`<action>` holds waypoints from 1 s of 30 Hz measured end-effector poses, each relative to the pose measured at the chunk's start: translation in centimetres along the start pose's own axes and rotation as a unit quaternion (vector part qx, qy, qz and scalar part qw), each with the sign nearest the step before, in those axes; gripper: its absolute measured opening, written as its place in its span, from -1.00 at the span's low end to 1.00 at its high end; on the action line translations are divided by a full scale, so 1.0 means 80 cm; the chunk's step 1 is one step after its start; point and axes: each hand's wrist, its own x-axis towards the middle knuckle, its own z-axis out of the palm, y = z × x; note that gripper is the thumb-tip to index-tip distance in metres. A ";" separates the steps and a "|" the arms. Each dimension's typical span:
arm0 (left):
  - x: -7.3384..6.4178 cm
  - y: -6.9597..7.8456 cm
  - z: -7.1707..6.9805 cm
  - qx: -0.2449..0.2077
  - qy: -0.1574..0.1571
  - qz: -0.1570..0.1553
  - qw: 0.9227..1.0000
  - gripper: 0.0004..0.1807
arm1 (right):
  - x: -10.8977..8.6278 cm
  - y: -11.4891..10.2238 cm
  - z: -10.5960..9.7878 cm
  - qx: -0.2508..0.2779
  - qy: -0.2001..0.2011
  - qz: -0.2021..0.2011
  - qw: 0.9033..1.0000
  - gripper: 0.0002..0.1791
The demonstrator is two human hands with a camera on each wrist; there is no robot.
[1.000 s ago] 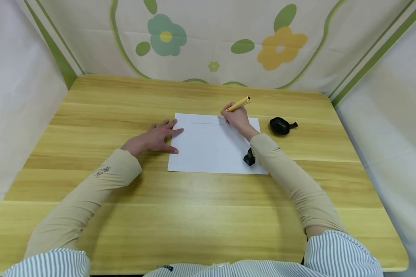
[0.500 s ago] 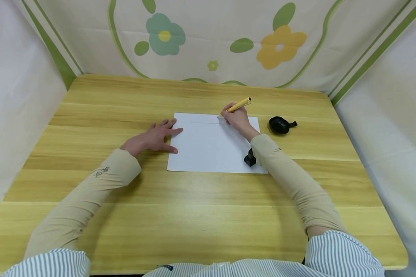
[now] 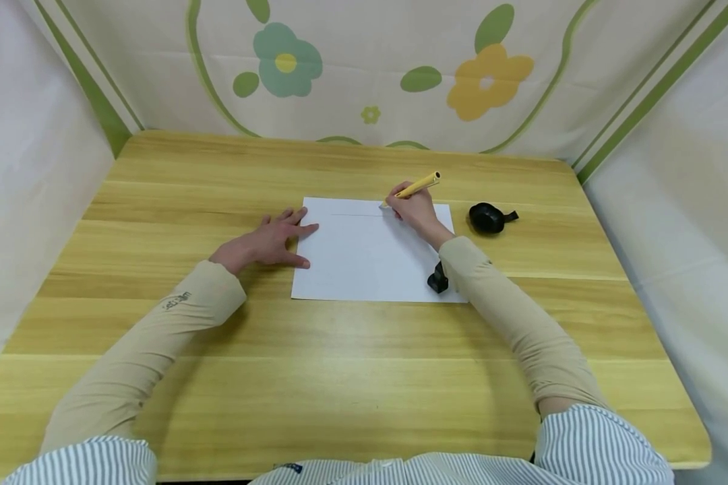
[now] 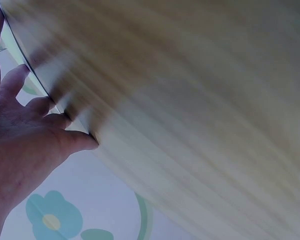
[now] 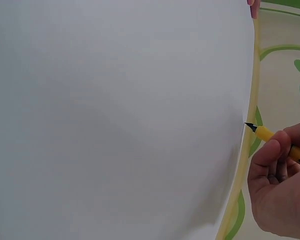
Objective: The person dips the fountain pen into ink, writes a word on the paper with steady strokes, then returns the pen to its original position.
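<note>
A white sheet of paper (image 3: 364, 263) lies on the wooden table, with a thin straight line drawn near its far edge. My left hand (image 3: 273, 241) rests at the paper's left edge, fingers spread, thumb and forefinger over the sheet. In the left wrist view, the fingers of that left hand (image 4: 35, 130) are extended and apart. My right hand (image 3: 415, 209) pinches a yellow fountain pen (image 3: 421, 184) over the far part of the paper, its back end slanting up to the right. The right wrist view shows the pen's dark nib (image 5: 250, 126) pointing at the sheet.
A rounded black object with a short tab (image 3: 487, 218) lies to the right of the paper. A small black item (image 3: 438, 277) shows beside the right sleeve, over the sheet. Behind the table (image 3: 340, 391) hangs a white cloth (image 3: 364, 67) with flower prints; pale cloth covers both sides.
The pen tip has come slightly nearer to me, down toward the drawn line. My left hand stays in place on the paper; the whole view shifts a little.
</note>
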 end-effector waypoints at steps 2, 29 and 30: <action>0.000 0.000 -0.001 0.000 0.000 -0.001 1.000 -0.10 | 0.000 0.000 0.000 0.001 0.000 0.001 1.000 -0.88; 0.002 -0.003 0.002 0.002 -0.003 -0.009 1.000 -0.10 | -0.007 0.007 0.000 0.007 -0.006 -0.001 1.000 -0.91; 0.002 -0.003 0.002 0.002 -0.003 -0.009 1.000 -0.10 | -0.007 0.007 0.000 0.006 -0.005 -0.002 1.000 -0.91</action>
